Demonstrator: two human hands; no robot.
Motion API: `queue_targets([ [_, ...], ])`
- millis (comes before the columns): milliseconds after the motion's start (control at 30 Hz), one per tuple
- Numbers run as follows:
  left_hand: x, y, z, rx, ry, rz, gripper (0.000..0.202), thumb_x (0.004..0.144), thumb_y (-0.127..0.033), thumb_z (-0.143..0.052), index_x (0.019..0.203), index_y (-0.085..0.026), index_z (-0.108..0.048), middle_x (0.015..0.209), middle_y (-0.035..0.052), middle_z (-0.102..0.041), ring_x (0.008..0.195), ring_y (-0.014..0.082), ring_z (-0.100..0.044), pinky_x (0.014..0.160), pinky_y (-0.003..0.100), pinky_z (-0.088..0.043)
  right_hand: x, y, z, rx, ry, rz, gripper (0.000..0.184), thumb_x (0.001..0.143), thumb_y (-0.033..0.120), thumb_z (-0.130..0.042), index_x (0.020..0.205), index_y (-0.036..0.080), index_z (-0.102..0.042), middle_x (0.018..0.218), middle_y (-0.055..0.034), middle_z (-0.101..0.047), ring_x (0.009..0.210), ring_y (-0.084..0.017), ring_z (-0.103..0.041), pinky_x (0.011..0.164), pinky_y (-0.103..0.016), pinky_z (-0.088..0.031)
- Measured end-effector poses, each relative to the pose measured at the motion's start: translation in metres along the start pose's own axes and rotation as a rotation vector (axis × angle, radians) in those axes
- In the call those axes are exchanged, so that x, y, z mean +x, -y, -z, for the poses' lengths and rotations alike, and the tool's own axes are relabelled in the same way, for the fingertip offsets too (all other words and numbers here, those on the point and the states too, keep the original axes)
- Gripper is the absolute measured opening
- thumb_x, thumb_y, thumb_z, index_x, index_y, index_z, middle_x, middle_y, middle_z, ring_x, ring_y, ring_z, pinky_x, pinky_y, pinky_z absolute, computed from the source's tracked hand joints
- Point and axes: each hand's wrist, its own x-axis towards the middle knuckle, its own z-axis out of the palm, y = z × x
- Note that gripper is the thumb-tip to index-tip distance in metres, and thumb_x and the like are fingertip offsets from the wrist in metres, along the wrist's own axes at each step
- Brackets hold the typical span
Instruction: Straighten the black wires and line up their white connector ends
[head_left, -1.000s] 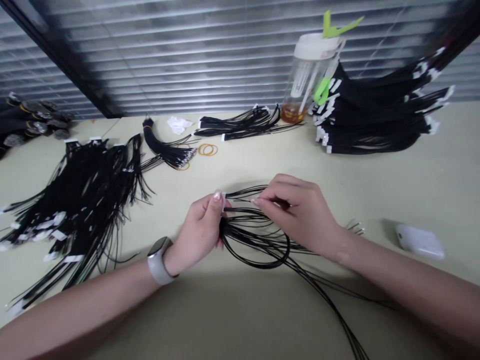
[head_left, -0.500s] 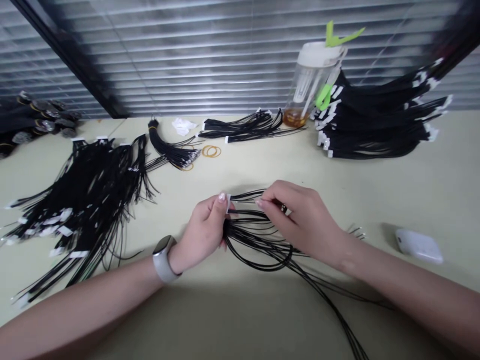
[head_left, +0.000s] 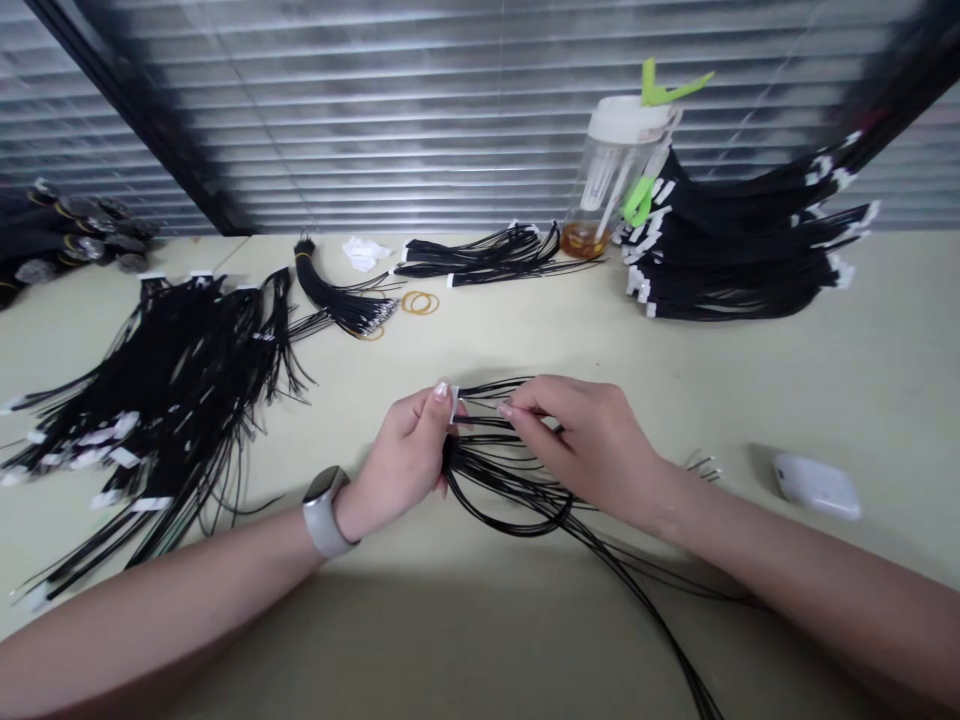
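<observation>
Your left hand (head_left: 401,460): thumb + forefinger pinch small white plastic connector (head_left: 454,402), lifted just off pale green table (head_left: 487,620), prob. to hold it steady.

Your right hand (head_left: 592,445): fingertips pressed together on one strand of loose bundle of thin black wires (head_left: 517,490), right beside connector. Rest of bundle loops under both hands and trails toward you, slack, so no pull on connector.

Nearby: big fanned pile of black wire harnesses w/ white tags (head_left: 172,390) at left; tidy stack of black harnesses (head_left: 742,260) far right, beside clear plastic bottle w/ white lid (head_left: 615,170). Orange rubber bands (head_left: 418,301) lie near back edge.
</observation>
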Motion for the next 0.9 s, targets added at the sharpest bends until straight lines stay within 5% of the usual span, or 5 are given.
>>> queue_targets([
  [300, -0.0017, -0.0027, -0.0008, -0.007, -0.012, -0.006, 0.042, 0.085, -0.053, -0.036, 0.071, -0.016, -0.050, 0.042, -0.0072, -0.043, 0.025, 0.0041, -0.039, 0.024, 0.014, -0.029, -0.0002, -0.0041, 0.0017, -0.075, 0.039, 0.127, 0.017, 0.084, 0.019, -0.046, 0.074, 0.015, -0.059, 0.068, 0.0010, -0.062, 0.060, -0.008, -0.053, 0.058, -0.020, -0.035],
  [900, -0.0031, 0.0004, -0.0009, 0.008, 0.010, -0.020, 0.043, 0.086, -0.052, -0.035, 0.073, -0.015, -0.050, 0.039, -0.0070, -0.042, 0.027, 0.0049, -0.038, 0.027, 0.015, -0.028, -0.0006, -0.0043, 0.0020, 0.023, -0.021, 0.088, 0.014, 0.083, 0.019, -0.049, 0.071, 0.016, -0.055, 0.063, 0.0037, -0.059, 0.056, -0.005, -0.048, 0.055, -0.018, -0.034],
])
